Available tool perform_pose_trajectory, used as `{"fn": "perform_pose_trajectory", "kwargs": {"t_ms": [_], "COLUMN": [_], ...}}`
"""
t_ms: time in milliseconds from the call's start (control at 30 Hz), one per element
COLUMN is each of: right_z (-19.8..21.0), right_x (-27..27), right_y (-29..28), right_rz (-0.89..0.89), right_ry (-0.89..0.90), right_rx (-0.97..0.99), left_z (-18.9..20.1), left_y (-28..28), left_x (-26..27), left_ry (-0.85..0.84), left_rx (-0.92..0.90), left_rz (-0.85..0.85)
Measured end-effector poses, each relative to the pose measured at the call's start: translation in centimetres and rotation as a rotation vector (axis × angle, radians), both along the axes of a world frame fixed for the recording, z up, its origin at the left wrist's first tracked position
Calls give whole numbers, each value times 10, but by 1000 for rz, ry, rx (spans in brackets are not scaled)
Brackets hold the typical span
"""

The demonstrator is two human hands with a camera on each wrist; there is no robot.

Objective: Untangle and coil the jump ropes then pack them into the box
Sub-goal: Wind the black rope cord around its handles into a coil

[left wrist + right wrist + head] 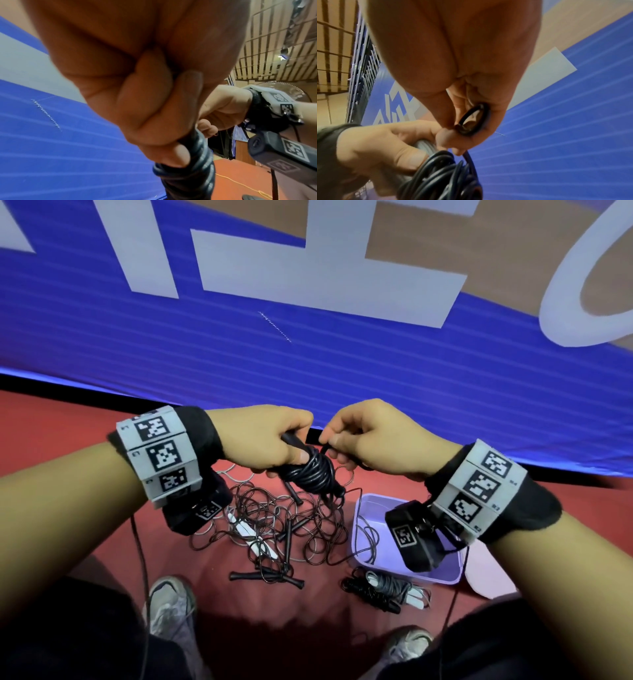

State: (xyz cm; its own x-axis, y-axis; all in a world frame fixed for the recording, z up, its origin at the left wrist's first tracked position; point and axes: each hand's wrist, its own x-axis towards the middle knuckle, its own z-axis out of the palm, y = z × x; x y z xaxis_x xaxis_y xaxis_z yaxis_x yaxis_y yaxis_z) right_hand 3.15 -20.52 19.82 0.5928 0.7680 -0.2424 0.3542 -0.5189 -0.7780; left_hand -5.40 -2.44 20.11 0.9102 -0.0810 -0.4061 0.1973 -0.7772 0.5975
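Note:
A coiled black jump rope (313, 474) hangs in the air in front of me. My left hand (270, 440) grips its bundle (193, 162) and a black handle. My right hand (356, 440) pinches a small loop of the black cord (473, 119) just beside the coil (440, 174). Below, on the red floor, lies a tangle of thin dark and white ropes (274, 525) with several black handles. A lilac plastic box (387, 553) stands to the right of the tangle, with a strand of rope trailing into it. Two coiled ropes, one black and one grey (383, 590), lie in front of the box.
A blue banner with large white shapes (308, 320) rises behind the floor strip. The box's lilac lid (489, 573) lies right of the box. My shoes (171, 601) stand near the pile, one at the lower left and the other (407, 642) lower right.

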Motion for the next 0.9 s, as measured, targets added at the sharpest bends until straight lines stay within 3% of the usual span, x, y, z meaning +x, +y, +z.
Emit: {"fn": "perform_pose_trajectory", "kwargs": {"t_ms": [200, 333, 500, 633, 767, 900], "right_z": [7, 10, 5, 6, 2, -3], "right_x": [-6, -6, -8, -8, -8, -9], "right_y": [2, 3, -2, -4, -2, -1], "right_rz": [-191, -187, -78, -51, -19, -19], "right_ry": [281, 382, 71, 41, -225, -265], "right_rx": [293, 375, 345, 410, 418, 469], "left_z": [7, 10, 14, 18, 23, 26], "left_y": [10, 13, 17, 16, 15, 18], "left_x": [3, 3, 2, 1, 1, 2], "left_ry": [-189, -178, -92, -38, -2, 1], "left_rx": [-45, -176, -318, -403, -479, -520], "left_rz": [248, 347, 391, 388, 381, 372]}}
